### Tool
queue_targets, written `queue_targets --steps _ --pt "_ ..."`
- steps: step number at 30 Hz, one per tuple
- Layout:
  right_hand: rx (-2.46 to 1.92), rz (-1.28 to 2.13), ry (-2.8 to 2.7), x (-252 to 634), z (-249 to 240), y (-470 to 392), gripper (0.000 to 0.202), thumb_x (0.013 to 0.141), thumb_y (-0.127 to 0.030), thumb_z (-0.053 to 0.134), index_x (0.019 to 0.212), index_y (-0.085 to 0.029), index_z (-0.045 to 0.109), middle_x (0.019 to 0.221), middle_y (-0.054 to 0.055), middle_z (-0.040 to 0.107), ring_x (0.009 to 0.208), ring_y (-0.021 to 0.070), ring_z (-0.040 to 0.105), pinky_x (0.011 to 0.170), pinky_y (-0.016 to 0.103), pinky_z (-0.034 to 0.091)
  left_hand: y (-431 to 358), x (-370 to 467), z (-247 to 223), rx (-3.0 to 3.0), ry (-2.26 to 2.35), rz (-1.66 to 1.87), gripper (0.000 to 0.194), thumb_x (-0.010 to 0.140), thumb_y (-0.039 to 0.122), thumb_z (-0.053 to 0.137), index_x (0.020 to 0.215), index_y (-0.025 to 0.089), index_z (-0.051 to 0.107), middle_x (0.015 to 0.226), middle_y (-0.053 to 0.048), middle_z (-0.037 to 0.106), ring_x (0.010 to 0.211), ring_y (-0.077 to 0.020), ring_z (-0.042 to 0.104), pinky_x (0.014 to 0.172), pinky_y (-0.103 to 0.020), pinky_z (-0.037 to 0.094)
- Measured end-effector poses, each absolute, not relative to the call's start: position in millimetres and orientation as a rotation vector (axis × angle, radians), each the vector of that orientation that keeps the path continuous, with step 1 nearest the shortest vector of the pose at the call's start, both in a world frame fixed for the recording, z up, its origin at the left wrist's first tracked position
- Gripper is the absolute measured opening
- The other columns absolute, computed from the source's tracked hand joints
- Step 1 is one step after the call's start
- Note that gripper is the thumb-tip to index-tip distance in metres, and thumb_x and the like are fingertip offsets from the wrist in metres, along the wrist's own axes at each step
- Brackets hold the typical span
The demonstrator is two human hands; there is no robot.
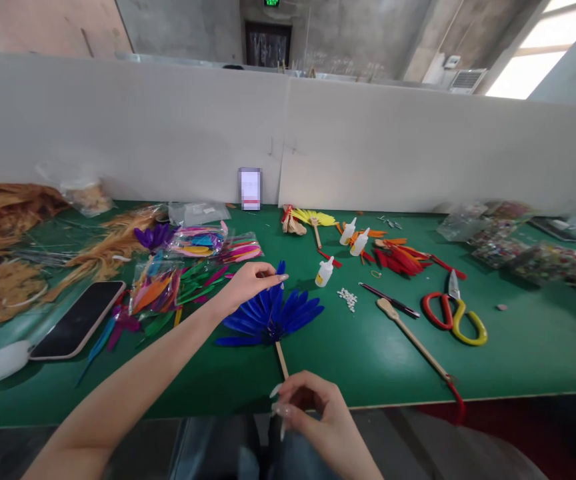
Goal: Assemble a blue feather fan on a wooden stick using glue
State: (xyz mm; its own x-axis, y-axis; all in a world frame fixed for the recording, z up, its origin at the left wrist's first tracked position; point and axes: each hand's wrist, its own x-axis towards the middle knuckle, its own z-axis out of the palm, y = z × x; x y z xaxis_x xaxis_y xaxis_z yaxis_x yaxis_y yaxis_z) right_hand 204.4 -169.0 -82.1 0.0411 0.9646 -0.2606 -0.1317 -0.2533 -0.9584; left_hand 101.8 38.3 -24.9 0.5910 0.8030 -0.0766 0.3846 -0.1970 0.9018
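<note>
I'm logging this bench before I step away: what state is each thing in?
Left hand: pinched at a blue feather
Right hand: curled near the stick; grip unclear
Blue feather fan: spread open
Three white bottles: standing upright
Large phone: lying flat, screen dark
Propped phone: upright, screen lit
Scissors: lying flat
Exit sign: lit

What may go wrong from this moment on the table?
The nearest white bottle stands close beside the blue feather fan; the left hand might knock it over. The loose white pieces might scatter if brushed. The fan's wooden stick points toward the table edge, so the right hand might bump it.
</note>
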Motion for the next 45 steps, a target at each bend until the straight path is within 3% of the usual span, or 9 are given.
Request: queue_targets --steps 7,19,25,35,37,40,43,45 --pt "-1.350 1.379 -0.956 209.8 -91.4 -171.5 0.032 0.076 -0.046 0.069 0.088 -0.016 0.068 0.067 0.003 0.065 0.057 0.0115 0.059 0.059 0.023 0.046 51.2 105.4 -39.9 1.868 0.824 0.358 0.040 0.078 0.051 0.061 0.061 0.018 0.047 0.057 0.002 0.058 0.061 -0.0145 0.056 0.063 -0.025 0.039" --pt "-1.334 1.392 -0.963 210.6 -97.1 -170.8 0.038 0.085 -0.051 0.055 0.102 -0.019 0.066 0.072 0.003 0.063 0.055 0.0101 0.057 0.055 0.022 0.047 60.6 110.4 -57.3 1.922 0.782 0.275 0.040 0.077 0.053 0.060 0.060 0.017 0.053 0.058 0.001 0.063 0.060 -0.0146 0.058 0.060 -0.024 0.040" --pt "-1.342 1.265 -0.933 213.6 -96.7 -168.2 0.037 0.087 -0.046 0.056 0.116 -0.024 0.058 0.070 0.000 0.061 0.052 0.0091 0.055 0.054 0.022 0.047 61.5 113.0 -57.8 1.921 0.795 0.247 0.039 0.077 0.051 0.060 0.060 0.017 0.056 0.060 -0.001 0.065 0.062 -0.0152 0.060 0.063 -0.025 0.041" --pt "-1.403 1.160 -0.981 215.5 -104.9 -174.4 0.035 0.093 -0.040 0.046 0.119 -0.020 0.057 0.065 0.000 0.059 0.055 0.0125 0.059 0.054 0.024 0.050 61.7 112.7 -66.0 1.907 0.791 0.210 0.037 0.077 0.048 0.060 0.058 0.017 0.053 0.060 0.000 0.066 0.063 -0.0154 0.061 0.066 -0.026 0.043" --pt "-1.494 1.036 -1.027 216.2 -105.0 -173.8 0.034 0.093 -0.038 0.047 0.121 -0.021 0.057 0.076 0.004 0.064 0.065 0.0152 0.063 0.058 0.025 0.053 62.6 112.7 -68.7 1.895 0.791 0.217 0.037 0.077 0.048 0.061 0.059 0.017 0.053 0.060 0.000 0.066 0.062 -0.0154 0.061 0.065 -0.026 0.043" --pt "-1.611 0.693 -1.197 218.5 -107.5 -171.3 0.034 0.092 -0.032 0.048 0.125 -0.026 0.055 0.113 0.010 0.062 0.097 0.0217 0.064 0.076 0.031 0.055 63.1 112.9 -71.1 1.874 0.802 0.225 0.036 0.075 0.046 0.063 0.059 0.017 0.050 0.059 0.000 0.065 0.061 -0.0152 0.061 0.064 -0.025 0.043" --pt "-1.670 0.361 -1.451 218.4 -111.7 -165.9 0.044 0.092 -0.028 0.047 0.136 -0.030 0.044 0.143 0.010 0.040 0.131 0.0303 0.040 0.098 0.046 0.046 63.1 113.2 -70.6 1.881 0.804 0.218 0.034 0.075 0.044 0.063 0.059 0.018 0.048 0.058 0.001 0.065 0.060 -0.0153 0.061 0.065 -0.026 0.043" --pt "-1.743 0.250 -1.603 215.1 -114.3 -161.0 0.053 0.091 -0.031 0.049 0.142 -0.031 0.034 0.153 0.008 0.021 0.140 0.0355 0.020 0.102 0.055 0.040 63.4 113.4 -68.8 1.915 0.804 0.203 0.034 0.077 0.044 0.061 0.059 0.018 0.048 0.059 0.001 0.066 0.062 -0.0158 0.062 0.068 -0.027 0.043"
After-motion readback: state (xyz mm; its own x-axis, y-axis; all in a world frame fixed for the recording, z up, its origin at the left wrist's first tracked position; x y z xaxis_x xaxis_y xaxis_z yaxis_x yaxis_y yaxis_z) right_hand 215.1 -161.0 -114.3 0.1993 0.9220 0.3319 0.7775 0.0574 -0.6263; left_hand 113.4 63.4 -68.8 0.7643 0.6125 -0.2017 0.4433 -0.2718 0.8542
